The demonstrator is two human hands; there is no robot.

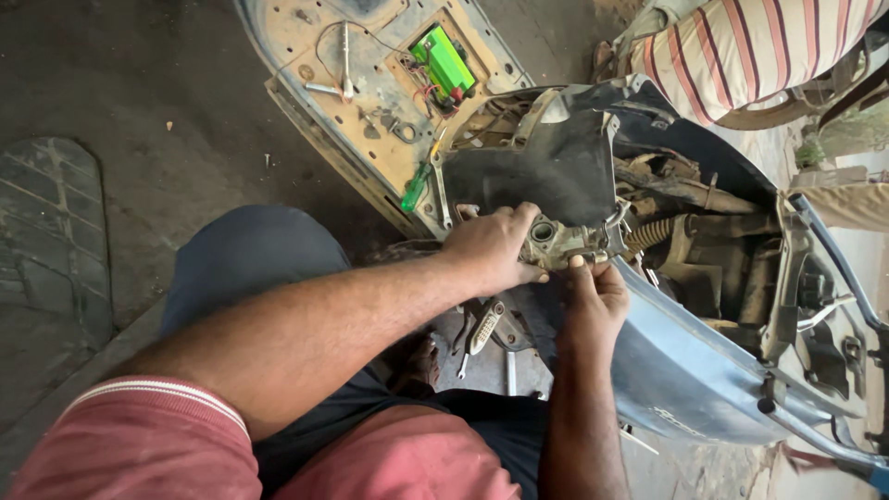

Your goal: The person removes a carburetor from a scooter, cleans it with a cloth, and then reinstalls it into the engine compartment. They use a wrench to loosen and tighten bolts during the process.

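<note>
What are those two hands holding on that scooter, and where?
Both grip a grimy metal engine part: left hand over its top, right hand from below.

Head view, looking down on a dismantled scooter lying on a dusty floor. The left hand (495, 245) grips a grey metal part (556, 243) at the edge of the black inner cover (546, 167); the right hand (593, 296) touches the same part from below, fingertips up. A blue body panel (685, 361) curves to the right. A green battery (443, 61) sits in the floorboard (306, 37), with a green-handled screwdriver (416, 187) nearby. A worn tyre (46, 241) lies at left.
</note>
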